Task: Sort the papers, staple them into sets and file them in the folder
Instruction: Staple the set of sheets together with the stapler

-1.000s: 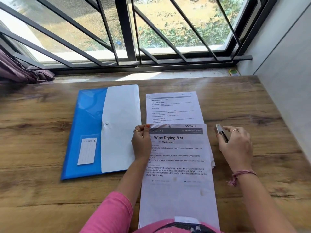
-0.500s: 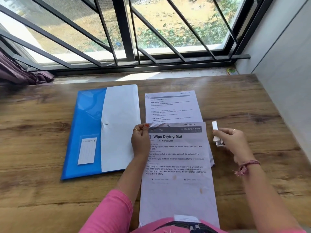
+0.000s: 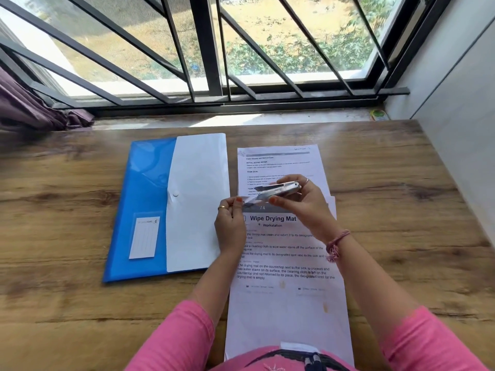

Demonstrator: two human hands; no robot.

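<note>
1. Currently mid-stapling: right hand [image 3: 308, 202] grips a silver stapler [image 3: 278, 191], fingers curled round it, its mouth at the top-left corner of the near paper set headed "Wipe Drying Mat" [image 3: 286, 263].
2. Left hand [image 3: 230, 226] pinches that same lifted corner between thumb and fingers, just left of the stapler's mouth.
3. Cannot tell whether a staple is in yet; judged not fired.
4. Second printed sheet [image 3: 278, 162] lies just beyond the near set, partly under it, flat on the wooden table [image 3: 67, 303]; looks not yet stapled.
5. Blue folder [image 3: 150, 210] lies left of the papers, white flap [image 3: 198, 183] folded over and seemingly snapped. Nothing visibly filed inside, though the flap hides part.
6. Left to do, by my read: finish the staple, staple any remaining set, open the folder, file.
</note>
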